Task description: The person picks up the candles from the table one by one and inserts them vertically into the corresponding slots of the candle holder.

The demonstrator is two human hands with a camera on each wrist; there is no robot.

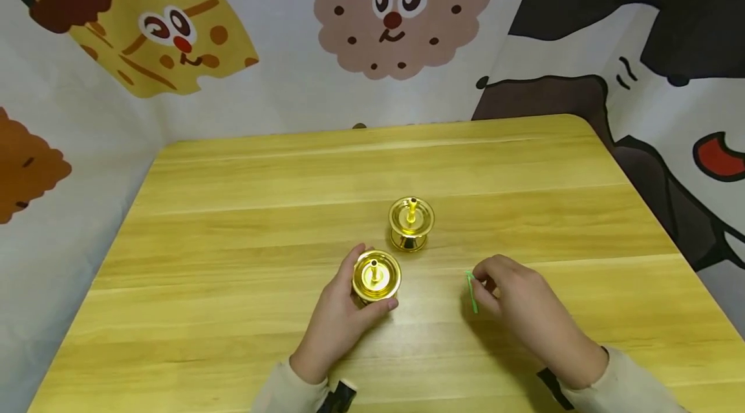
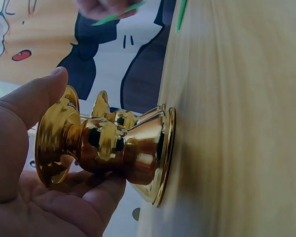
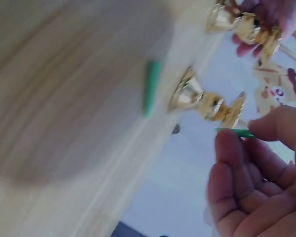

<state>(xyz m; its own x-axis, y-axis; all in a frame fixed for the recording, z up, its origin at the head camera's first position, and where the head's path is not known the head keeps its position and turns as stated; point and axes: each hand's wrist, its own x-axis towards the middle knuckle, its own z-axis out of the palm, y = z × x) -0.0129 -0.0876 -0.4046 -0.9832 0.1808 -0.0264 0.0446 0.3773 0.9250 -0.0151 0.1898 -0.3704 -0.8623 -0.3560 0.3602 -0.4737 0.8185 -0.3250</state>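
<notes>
We count two glossy gold stands (image 1: pixel 410 242) (round dishes, flared feet), one in the curled fingers of the left hand (image 1: pixel 340 316), one upright on the grained table (image 1: pixel 233 258); two slim green sticks (image 3: pixel 150 89), one finger-pinched by the right hand (image 1: pixel 524 303), one lying on the table.

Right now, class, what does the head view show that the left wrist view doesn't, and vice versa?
Only head: the sleeves and cheese print.
Only left wrist: the held stand in full side profile.
Both: that stand, the other stand, a green stick, left hand, right hand, table.
</notes>
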